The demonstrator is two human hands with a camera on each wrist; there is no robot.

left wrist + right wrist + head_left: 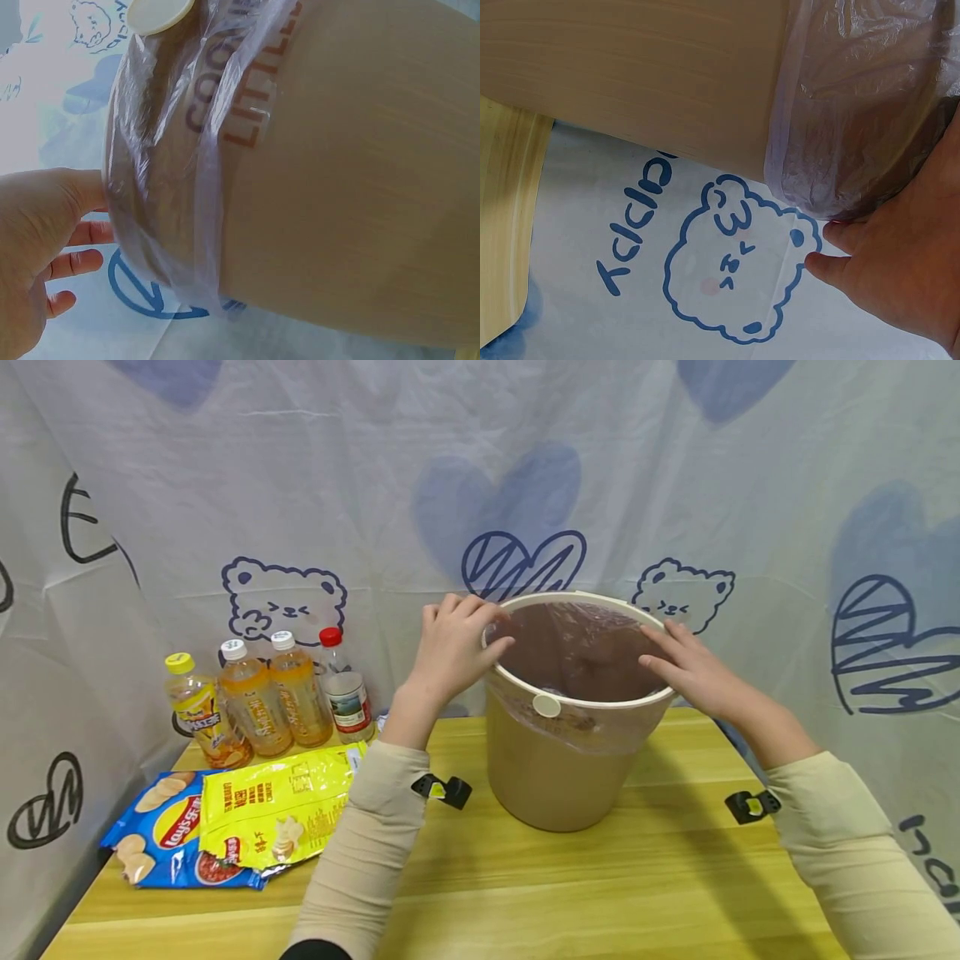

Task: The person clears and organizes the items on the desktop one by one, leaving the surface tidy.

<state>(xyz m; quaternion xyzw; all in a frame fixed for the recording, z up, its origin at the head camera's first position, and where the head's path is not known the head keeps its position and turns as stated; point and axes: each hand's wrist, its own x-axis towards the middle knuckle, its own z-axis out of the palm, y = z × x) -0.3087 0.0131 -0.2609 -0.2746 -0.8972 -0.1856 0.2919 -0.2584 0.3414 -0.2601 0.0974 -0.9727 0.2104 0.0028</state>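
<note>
A tan trash bin [555, 785] with a cream rim stands upright on the table. A thin clear plastic bag [585, 643] lines it, its edge folded down over the outside; the fold [214, 187] hangs loosely below the rim in the left wrist view. My left hand [457, 647] is at the rim's left side, thumb reaching over the opening and the other fingers loosely spread. At the right side of the rim is my right hand [697, 668], fingers extended over the edge. In the right wrist view its fingertips [840, 236] are right by the bag's folded edge.
Left of the bin, several drink bottles [258, 706] stand in a row at the back. In front of them lie a yellow snack bag [277, 802] and a blue Lay's chip bag [161, 818], overlapping. A printed cloth [390, 485] hangs behind the wooden table [600, 893].
</note>
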